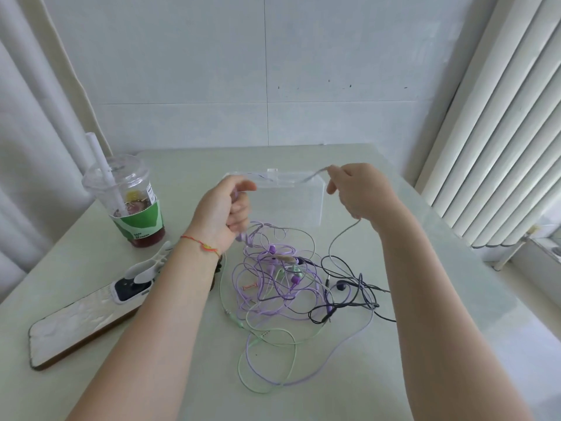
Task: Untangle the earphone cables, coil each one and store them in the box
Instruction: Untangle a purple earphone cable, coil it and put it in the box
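A tangle of earphone cables [282, 287] lies on the pale table, with lilac, mint green and black strands knotted together. Both hands are raised above it. My left hand [224, 211] grips a bunch of the lilac cable, which hangs down into the tangle. My right hand [358, 189] pinches a stretch of the same lilac cable [312, 176]. That stretch runs blurred between the two hands. Another length drops from the right hand to the table. Behind the hands stands the clear plastic box [291, 205], its lid up.
At the left of the table [425, 299] stands a plastic cup [133, 202] with a straw and red drink. A phone [82, 323] in a white case lies near the front left, beside my left forearm. White blinds hang at the right.
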Tool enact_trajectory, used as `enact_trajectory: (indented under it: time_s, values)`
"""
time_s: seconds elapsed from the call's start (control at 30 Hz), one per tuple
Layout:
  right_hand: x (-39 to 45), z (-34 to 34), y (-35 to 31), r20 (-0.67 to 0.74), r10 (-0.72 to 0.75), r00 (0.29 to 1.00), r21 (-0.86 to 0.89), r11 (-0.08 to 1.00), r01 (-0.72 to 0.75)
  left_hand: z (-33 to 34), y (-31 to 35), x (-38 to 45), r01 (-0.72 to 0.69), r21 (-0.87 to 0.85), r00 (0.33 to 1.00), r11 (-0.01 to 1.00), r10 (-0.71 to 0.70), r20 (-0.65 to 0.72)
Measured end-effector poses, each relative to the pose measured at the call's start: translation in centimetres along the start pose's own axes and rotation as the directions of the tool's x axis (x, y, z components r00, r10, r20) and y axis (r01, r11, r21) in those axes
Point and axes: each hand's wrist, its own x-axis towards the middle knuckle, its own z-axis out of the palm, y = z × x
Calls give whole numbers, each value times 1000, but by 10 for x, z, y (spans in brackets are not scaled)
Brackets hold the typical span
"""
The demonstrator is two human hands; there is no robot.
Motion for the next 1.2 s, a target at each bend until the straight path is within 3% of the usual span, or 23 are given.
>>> enact_trajectory:
  time_s: [0.07, 0.17, 0.23, 0.33, 0.4, 0.53, 0.7, 0.83, 0.9, 0.97, 1.0, 1.07, 1.13, 1.2]
  values:
    - [-4, 5, -8, 123, 54, 991, 301, 949, -89, 10, -2, -6, 23, 152, 993, 988, -40, 109]
    - [-11, 13, -21, 348, -45, 936, 735, 634, -243, 25, -6, -17, -35, 320, 966, 947, -49, 252]
    - [-15, 20, -28, 351, -116, 929, 834, 490, -254, 30, -6, -22, -75, 387, 936, 919, -69, 346]
    - [-17, 23, -32, 275, -128, 953, 899, 385, -207, 31, -8, -27, -151, 502, 894, 852, -99, 436]
    - [-14, 21, -28, 229, -120, 966, 899, 408, -162, 28, -9, -25, -154, 509, 889, 847, -106, 446]
    - [-10, 11, -18, 230, -53, 972, 720, 681, -133, 16, -5, -13, -113, 255, 943, 960, 24, 331]
    - [-15, 22, -19, 427, -142, 893, 318, 948, -1, 12, -3, -9, -102, 68, 978, 992, 88, 190]
    - [-17, 19, -15, 571, -115, 813, 45, 993, 109, 6, -2, -2, -149, -154, 987, 977, 138, -80]
    - [-15, 9, -10, 547, -82, 833, -21, 993, 112, -3, -1, 2, -205, -266, 961, 942, 142, -239]
    - [-13, 3, -5, 414, -83, 906, -76, 989, 125, -9, -1, 4, -221, -265, 942, 939, 135, -308]
    - [-12, 2, -4, 329, -93, 940, -26, 994, 107, -8, -1, 4, -202, -234, 946, 951, 128, -296]
    - [-9, 3, -4, 219, -99, 971, 266, 963, 38, 1, -2, 0, -120, -124, 976, 985, 94, -194]
    - [-8, 7, -8, 205, -117, 972, 496, 868, 0, 14, -4, -7, -10, 23, 999, 1000, 11, -36]
    - [-10, 12, -13, 227, -154, 962, 600, 800, -13, 24, -7, -13, 55, 165, 991, 985, -74, 111]
